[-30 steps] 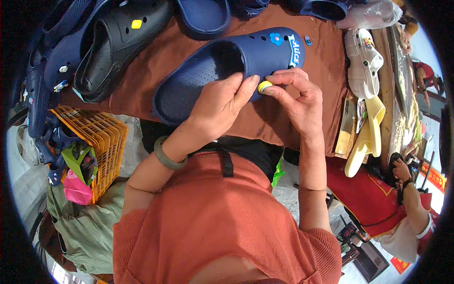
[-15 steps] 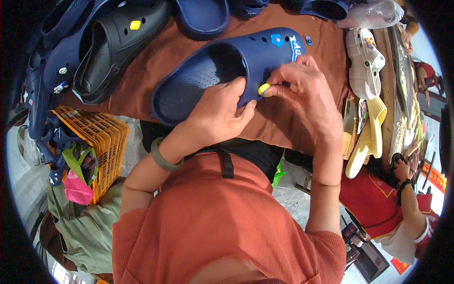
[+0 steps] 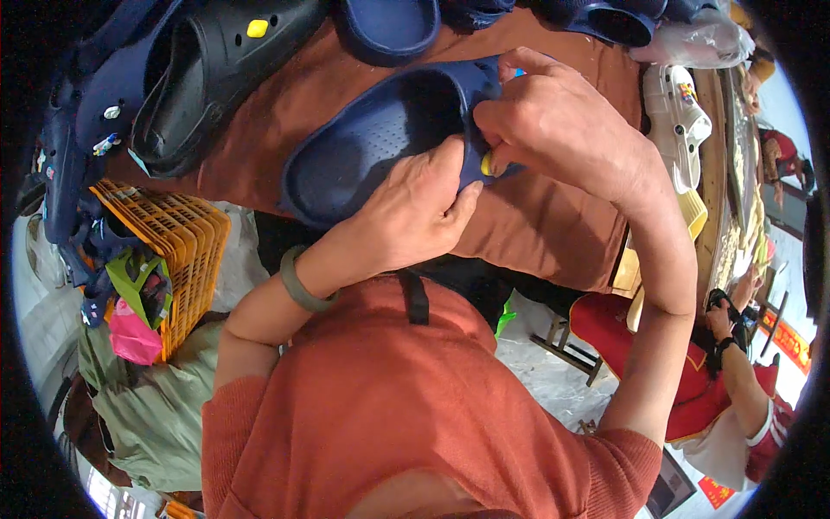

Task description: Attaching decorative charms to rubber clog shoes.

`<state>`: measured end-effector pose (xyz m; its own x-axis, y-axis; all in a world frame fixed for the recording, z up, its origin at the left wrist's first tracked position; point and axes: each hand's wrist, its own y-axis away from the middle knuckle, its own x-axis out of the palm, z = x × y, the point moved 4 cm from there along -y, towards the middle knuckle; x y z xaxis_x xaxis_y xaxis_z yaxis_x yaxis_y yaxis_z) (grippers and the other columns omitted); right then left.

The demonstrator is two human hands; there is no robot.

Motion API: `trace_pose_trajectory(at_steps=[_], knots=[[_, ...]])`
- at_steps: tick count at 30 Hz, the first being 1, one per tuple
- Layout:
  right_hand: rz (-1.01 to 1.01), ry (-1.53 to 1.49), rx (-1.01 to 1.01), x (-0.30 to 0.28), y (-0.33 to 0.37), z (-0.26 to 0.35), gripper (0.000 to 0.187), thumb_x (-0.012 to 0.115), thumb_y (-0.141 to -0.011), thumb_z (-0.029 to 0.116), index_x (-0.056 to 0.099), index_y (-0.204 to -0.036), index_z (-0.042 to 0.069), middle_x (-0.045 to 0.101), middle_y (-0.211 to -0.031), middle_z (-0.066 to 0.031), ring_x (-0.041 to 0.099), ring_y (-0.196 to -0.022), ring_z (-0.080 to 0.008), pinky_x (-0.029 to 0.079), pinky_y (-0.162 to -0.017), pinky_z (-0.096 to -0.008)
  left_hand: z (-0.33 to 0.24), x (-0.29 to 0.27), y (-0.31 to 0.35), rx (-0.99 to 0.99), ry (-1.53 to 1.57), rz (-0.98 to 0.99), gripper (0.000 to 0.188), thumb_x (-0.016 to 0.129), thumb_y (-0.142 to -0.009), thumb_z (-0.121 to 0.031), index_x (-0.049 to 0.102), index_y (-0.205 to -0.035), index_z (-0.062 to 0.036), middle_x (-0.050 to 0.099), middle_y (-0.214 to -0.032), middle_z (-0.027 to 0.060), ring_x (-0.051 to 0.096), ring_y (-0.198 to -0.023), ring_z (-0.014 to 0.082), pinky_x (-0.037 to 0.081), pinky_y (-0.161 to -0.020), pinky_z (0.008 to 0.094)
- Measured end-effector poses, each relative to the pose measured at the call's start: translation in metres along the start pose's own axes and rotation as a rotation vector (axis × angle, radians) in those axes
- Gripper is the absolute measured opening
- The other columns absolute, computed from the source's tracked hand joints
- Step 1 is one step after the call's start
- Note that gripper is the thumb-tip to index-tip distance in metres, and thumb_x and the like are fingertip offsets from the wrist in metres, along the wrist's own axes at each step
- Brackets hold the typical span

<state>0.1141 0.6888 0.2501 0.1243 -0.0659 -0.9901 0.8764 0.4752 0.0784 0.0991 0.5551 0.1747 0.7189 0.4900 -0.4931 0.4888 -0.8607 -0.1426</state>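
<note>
On the brown cloth-covered worktop (image 3: 553,225), at its near edge, lies a navy blue perforated foam clog (image 3: 380,143), opening up, toe end toward the right. Both hands work on it.

Left hand (image 3: 415,212): comes up from the near side and grips the clog at its near rim, fingers curled, thumb tip pressed against the shoe's side wall. A grey-green band (image 3: 298,285) sits on this wrist.

Right hand (image 3: 553,121): lies over the toe end of the clog and hides most of it. Fingers clenched on the upper. A small yellow round charm (image 3: 487,163) shows between this hand's fingers and the left thumb, touching the clog's side; which hand pinches it, cannot tell.

Far left on the worktop: a black foam clog (image 3: 216,78) with a yellow stud (image 3: 257,28) on its strap, just beside a row of dark blue clogs (image 3: 78,147) running along the left edge. More navy clogs (image 3: 389,26) at the far edge. Far right: a white clog (image 3: 679,121) with coloured charms.

Near left, below the worktop: an orange plastic lattice crate (image 3: 186,238), with a pink bag (image 3: 134,337) and green packaging beside it.

Near right: another person in red and white clothing (image 3: 692,406), forearm with a dark wrist strap, well apart from the clog.
</note>
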Motion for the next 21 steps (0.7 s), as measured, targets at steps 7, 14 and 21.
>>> trace_pose_trajectory(at_steps=[7, 14, 21], knots=[[-0.146, -0.008, 0.094, 0.004, 0.017, 0.004, 0.012, 0.066, -0.064, 0.014, 0.062, -0.072, 0.007, 0.063, -0.064, -0.0112, 0.063, -0.07, -0.0304, 0.045, -0.078, -0.0369, -0.001, 0.001, -0.007, 0.002, 0.076, 0.021, 0.032, 0.062, -0.084, -0.02, 0.045, -0.097, 0.0038, 0.06, -0.081, 0.0268, 0.057, -0.076, 0.0473, 0.046, -0.066, 0.0516], [-0.417, -0.31, 0.173, 0.02, 0.05, 0.008, 0.008, 0.067, -0.075, 0.011, 0.065, -0.079, 0.005, 0.066, -0.071, -0.0102, 0.063, -0.072, -0.0282, 0.045, -0.074, -0.0361, 0.0, 0.001, -0.012, -0.15, 0.126, -0.033, 0.033, 0.065, -0.088, -0.03, 0.058, -0.096, 0.0013, 0.064, -0.083, 0.0234, 0.062, -0.081, 0.042, 0.048, -0.067, 0.0439], [-0.746, -0.338, 0.888, 0.041, 0.115, -0.091, 0.023, 0.063, -0.087, 0.021, 0.068, -0.095, 0.001, 0.069, -0.084, -0.0167, 0.067, -0.076, -0.0323, 0.053, -0.071, -0.0349, -0.007, 0.0, -0.012, -0.245, 0.141, -0.009, 0.028, 0.065, -0.088, -0.016, 0.063, -0.11, 0.0025, 0.069, -0.101, 0.011, 0.064, -0.09, 0.0141, 0.05, -0.08, 0.0294]])
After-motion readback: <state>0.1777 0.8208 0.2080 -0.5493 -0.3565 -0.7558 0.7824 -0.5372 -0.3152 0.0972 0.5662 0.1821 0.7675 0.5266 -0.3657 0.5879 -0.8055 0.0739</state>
